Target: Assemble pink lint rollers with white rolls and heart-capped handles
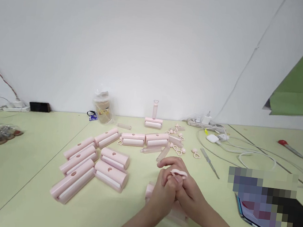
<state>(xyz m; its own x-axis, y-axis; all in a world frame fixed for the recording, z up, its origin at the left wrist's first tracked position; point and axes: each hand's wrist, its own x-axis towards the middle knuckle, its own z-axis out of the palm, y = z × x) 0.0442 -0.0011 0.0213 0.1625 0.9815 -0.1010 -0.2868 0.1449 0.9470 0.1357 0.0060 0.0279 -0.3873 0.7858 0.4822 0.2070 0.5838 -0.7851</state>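
My left hand (164, 195) and my right hand (190, 186) are both closed, pressed together around a lint roller handle that is mostly hidden by my fingers. Its pink heart-shaped loop (179, 174) sticks out at the top between them. Beneath my hands lies a pink lint roller body (149, 191), partly covered; whether the handle joins it I cannot tell. A loose clear handle tube (164, 153) rests just beyond my right fingertips. More pink roller bodies (111, 175) are grouped to the left.
An assembled lint roller (153, 123) stands by the wall. Loose heart-loop caps (195, 153) and a screwdriver-like tool (210, 163) lie beyond my hands. White cables (257, 154), a blurred phone (258, 211) and a red-handled tool (292, 149) are right. A bagged cup (104, 107) stands back left.
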